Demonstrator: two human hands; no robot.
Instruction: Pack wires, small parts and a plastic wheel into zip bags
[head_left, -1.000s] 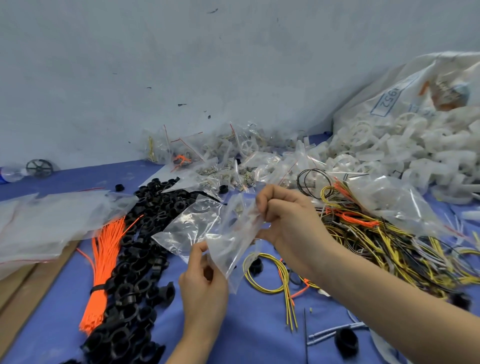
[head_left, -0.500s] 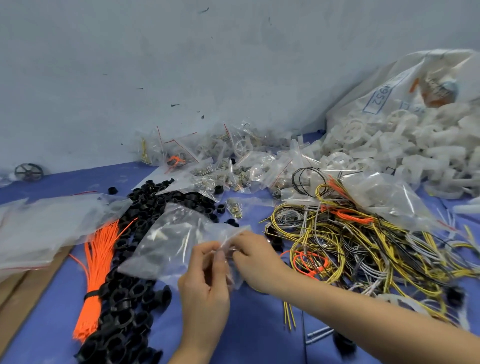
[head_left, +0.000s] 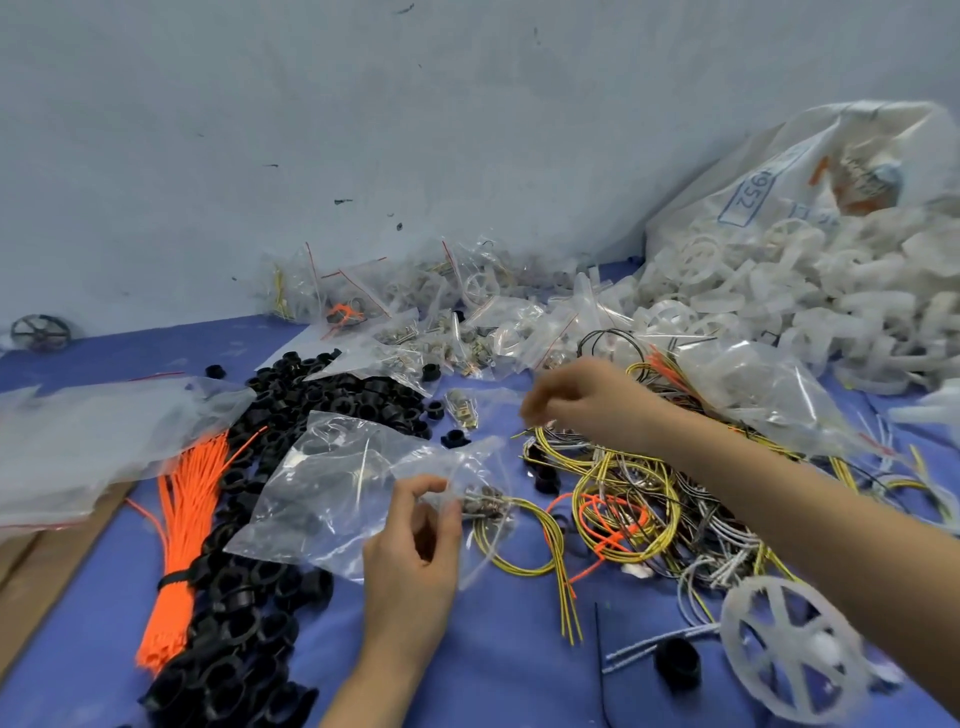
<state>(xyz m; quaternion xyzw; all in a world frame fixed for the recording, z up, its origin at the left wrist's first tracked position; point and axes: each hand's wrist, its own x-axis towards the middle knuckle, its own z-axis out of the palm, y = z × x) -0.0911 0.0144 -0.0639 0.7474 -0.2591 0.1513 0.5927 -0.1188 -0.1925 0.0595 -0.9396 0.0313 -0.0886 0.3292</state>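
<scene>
Pinching the zip bag (head_left: 358, 499) at its mouth to keep it open, the left hand (head_left: 410, 556) is waiting while the right hand (head_left: 582, 405), fingers curled narrow, is reaching over the wire tangle (head_left: 623, 499).

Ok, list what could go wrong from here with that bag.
1. The left hand pinches the bag with yellow wires hanging out; they may slide free.
2. The right hand reaches over the wire tangle; pulling one wire could drag several.
3. The white wheel lies right by the right forearm, which could knock it.
</scene>
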